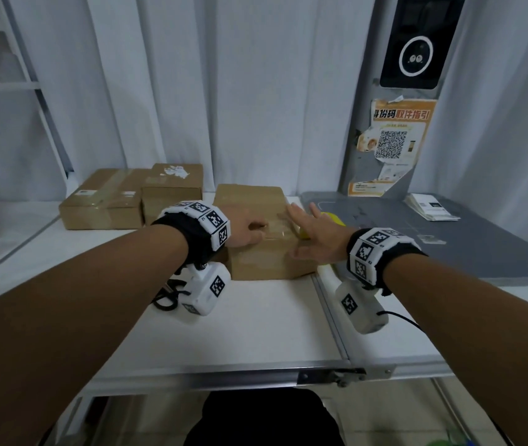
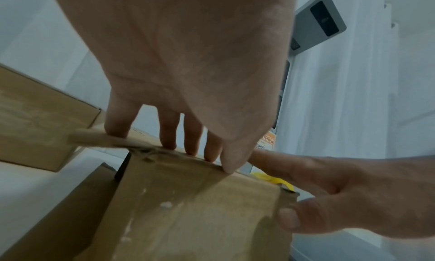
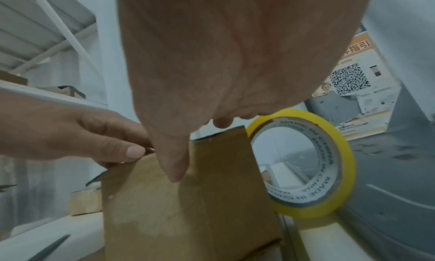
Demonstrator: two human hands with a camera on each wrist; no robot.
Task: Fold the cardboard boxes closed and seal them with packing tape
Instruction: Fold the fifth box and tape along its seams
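A brown cardboard box stands closed on the white table, with a clear tape strip running down its front face. My left hand rests on the box top; in the left wrist view its fingertips press the top edge of the box and the thumb presses the taped front corner. My right hand lies flat over the top's right side, thumb on the front face. A yellow tape roll stands on edge just right of the box, behind my right hand.
Two taped boxes sit at the back left. Black-handled scissors lie left of the box, under my left wrist. A grey mat with a stack of slips covers the right. A pillar with a QR poster stands behind.
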